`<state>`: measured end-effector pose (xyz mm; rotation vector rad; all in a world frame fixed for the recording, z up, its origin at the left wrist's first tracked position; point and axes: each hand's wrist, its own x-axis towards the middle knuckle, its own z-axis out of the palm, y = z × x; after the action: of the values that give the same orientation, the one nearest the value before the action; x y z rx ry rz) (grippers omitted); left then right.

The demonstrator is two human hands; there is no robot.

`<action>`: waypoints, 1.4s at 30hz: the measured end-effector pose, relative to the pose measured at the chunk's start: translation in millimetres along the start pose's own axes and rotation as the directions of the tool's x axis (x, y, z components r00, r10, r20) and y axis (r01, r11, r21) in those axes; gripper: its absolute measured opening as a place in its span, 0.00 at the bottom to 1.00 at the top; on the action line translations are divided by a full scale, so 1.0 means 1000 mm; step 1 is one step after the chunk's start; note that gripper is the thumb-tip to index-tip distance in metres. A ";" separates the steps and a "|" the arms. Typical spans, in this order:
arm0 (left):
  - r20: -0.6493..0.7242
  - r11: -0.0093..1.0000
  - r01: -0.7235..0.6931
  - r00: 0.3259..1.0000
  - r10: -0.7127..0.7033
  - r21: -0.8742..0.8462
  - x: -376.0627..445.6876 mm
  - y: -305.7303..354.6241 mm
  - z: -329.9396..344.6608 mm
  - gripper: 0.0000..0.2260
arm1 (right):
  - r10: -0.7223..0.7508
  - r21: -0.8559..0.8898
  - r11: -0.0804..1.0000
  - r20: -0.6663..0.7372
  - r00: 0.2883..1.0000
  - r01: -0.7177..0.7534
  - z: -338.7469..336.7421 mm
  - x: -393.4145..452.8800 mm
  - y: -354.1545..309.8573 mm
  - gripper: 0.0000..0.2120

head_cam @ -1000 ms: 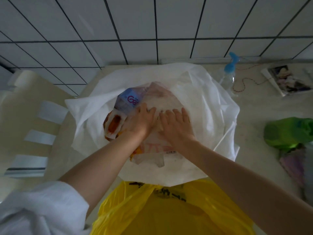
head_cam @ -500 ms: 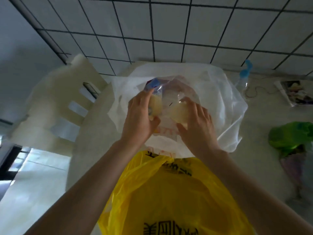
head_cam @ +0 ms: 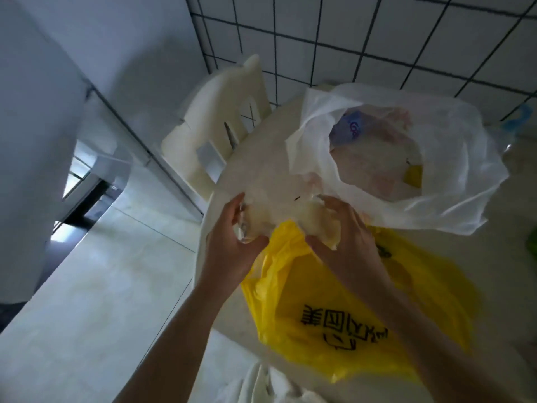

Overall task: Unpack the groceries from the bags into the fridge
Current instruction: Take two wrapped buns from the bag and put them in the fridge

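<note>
Both hands grip one clear packet (head_cam: 287, 210) of pale food at centre frame: the left hand (head_cam: 232, 237) curls round its left end, thumb below and fingers above, while the right hand (head_cam: 345, 231) closes over its right end, fingers bent round a pale lump inside. Holding both ends probably keeps the limp wrapping from sagging and spilling as it is carried. The packet hangs above the table (head_cam: 255, 158) edge, just clear of the white bag (head_cam: 453, 158) at upper right, whose mouth gapes toward the camera; inside lie a blue-printed pack (head_cam: 347, 128), a pinkish wrapped item (head_cam: 374, 167) and a small yellow piece (head_cam: 414, 175), so unpacking appears to be at an early stage. Below the hands a yellow bag (head_cam: 334, 309) with black lettering slumps over the table's near rim, apparently not yet emptied. A pale plastic chair (head_cam: 220, 117) stands at the table's left, against a tiled wall (head_cam: 377, 33) at top. A blue-capped bottle (head_cam: 520, 117) shows at the right edge, largely hidden by the white bag. No fridge is in view; the pale floor (head_cam: 96, 286) at lower left seems the likely way toward it.
</note>
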<state>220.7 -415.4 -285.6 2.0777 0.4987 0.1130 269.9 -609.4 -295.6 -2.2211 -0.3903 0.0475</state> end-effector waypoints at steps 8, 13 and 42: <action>-0.093 0.949 0.183 0.973 -0.213 -0.259 -0.108 -0.075 -0.090 0.32 | -0.023 0.086 0.996 0.119 0.993 0.013 0.090 -0.096 -0.087 0.30; -0.133 0.915 0.198 0.957 -0.258 -0.351 -0.178 -0.128 -0.151 0.31 | -0.039 0.117 0.993 0.201 0.979 0.015 0.147 -0.155 -0.141 0.29; -0.536 0.800 0.305 0.613 -0.581 -0.518 -0.236 -0.323 -0.423 0.33 | -0.243 0.315 0.949 0.709 0.662 0.010 0.437 -0.161 -0.383 0.28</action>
<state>-209.6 -22.8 -301.9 1.4062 1.3378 0.6364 -56.8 -102.5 -293.8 -1.7811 -0.9242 0.9133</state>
